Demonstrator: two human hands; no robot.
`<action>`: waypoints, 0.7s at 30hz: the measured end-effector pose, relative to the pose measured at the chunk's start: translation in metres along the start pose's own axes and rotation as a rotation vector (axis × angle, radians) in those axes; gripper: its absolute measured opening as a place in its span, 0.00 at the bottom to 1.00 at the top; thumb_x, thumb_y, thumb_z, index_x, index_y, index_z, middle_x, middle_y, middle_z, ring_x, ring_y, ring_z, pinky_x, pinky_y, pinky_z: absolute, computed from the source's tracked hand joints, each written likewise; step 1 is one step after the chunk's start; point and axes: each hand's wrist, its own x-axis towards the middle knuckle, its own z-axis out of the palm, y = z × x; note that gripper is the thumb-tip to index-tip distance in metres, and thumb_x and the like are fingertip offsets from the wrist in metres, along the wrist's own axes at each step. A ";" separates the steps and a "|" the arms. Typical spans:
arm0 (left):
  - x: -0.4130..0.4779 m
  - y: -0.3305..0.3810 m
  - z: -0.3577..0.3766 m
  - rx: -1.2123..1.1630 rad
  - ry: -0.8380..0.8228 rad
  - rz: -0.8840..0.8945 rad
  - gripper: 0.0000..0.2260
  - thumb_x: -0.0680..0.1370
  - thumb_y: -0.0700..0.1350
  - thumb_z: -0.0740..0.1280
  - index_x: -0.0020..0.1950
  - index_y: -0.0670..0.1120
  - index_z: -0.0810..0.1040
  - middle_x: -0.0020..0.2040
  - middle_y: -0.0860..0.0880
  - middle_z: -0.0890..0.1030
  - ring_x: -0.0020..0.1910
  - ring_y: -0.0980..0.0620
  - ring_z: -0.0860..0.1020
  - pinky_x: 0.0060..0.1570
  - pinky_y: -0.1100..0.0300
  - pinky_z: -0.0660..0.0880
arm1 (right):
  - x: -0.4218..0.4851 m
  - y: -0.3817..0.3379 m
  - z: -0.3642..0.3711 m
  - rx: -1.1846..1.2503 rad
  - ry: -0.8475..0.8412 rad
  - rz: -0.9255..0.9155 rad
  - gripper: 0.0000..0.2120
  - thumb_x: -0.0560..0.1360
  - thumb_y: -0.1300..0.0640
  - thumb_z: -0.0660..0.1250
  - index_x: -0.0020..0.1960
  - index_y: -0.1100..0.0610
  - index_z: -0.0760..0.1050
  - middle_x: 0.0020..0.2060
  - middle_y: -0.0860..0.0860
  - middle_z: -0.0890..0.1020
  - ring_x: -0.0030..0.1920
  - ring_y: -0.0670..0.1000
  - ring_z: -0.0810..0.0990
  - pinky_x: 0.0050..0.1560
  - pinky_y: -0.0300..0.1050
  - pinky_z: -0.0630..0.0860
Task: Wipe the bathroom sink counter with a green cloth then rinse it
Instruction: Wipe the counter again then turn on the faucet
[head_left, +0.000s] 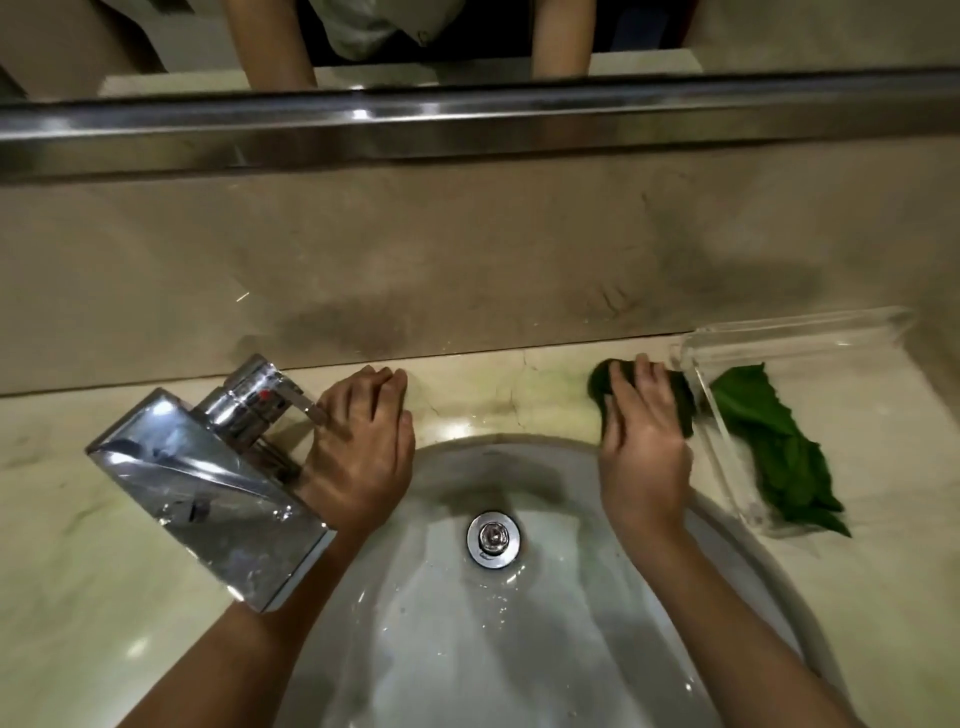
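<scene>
While clear tray (789, 326) abuts green cloth (600, 387) | right grip (644, 447) flat, pressing it | left grip (358, 447) flat beside faucet (208, 467)

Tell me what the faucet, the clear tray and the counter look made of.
Faucet: probably chromed metal, mirror-bright reflections. Tray: clear acrylic or glass, green cloth visible through its wall. Counter: polished pale stone, perhaps marble, with faint veins and glare.

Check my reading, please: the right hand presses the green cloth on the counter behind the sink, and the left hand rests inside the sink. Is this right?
Not quite. The head view shows the left hand on the counter beside the chrome faucet, not inside the sink. The right hand does press the green cloth behind it.
</scene>
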 end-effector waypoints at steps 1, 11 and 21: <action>0.000 0.002 0.000 0.002 -0.006 -0.010 0.18 0.77 0.47 0.55 0.63 0.41 0.73 0.55 0.40 0.75 0.55 0.39 0.74 0.57 0.45 0.70 | 0.000 -0.007 0.006 -0.009 0.025 0.029 0.16 0.73 0.68 0.67 0.61 0.64 0.77 0.64 0.61 0.74 0.66 0.62 0.71 0.62 0.61 0.71; 0.000 0.002 -0.004 -0.030 -0.015 -0.022 0.19 0.77 0.48 0.53 0.62 0.41 0.74 0.54 0.39 0.75 0.53 0.39 0.74 0.55 0.44 0.71 | -0.016 -0.037 0.024 0.043 -0.153 -0.348 0.26 0.66 0.73 0.70 0.63 0.61 0.75 0.64 0.59 0.75 0.65 0.59 0.73 0.65 0.55 0.70; 0.002 0.002 -0.003 -0.019 -0.070 -0.023 0.20 0.78 0.49 0.52 0.64 0.41 0.73 0.56 0.40 0.76 0.56 0.40 0.74 0.56 0.44 0.71 | -0.019 -0.074 0.052 0.002 -0.018 -0.200 0.24 0.64 0.72 0.71 0.59 0.63 0.77 0.61 0.62 0.77 0.62 0.62 0.75 0.62 0.63 0.69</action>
